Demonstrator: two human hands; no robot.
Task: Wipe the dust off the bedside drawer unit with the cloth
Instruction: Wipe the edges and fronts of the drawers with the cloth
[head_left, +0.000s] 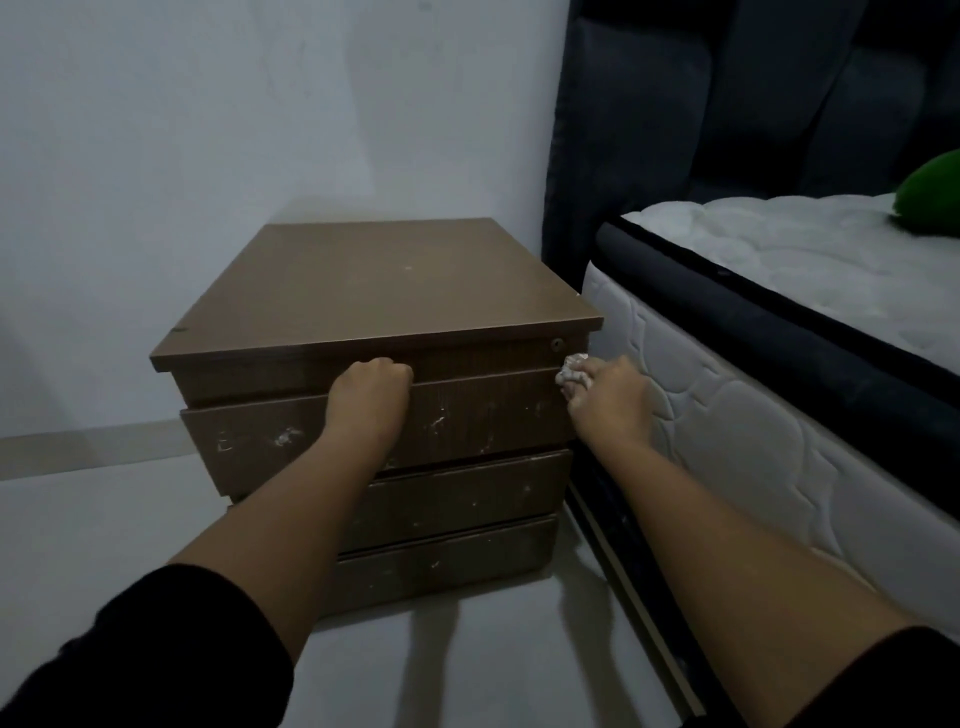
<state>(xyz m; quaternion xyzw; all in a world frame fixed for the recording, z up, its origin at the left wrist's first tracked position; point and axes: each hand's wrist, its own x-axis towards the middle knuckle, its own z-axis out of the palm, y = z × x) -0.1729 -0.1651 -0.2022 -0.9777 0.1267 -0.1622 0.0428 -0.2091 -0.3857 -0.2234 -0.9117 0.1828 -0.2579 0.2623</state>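
A brown bedside drawer unit stands against the white wall, with three drawer fronts marked by white scuffs. Its upper drawer stands slightly out from the front. My left hand grips the top edge of that drawer, fingers curled over it. My right hand holds a small crumpled white cloth at the unit's front right corner, level with the upper drawer's top edge.
A white quilted mattress on a dark bed frame lies close along the unit's right side, with a dark padded headboard behind. A green object rests on the bed. Pale floor spreads in front of the unit.
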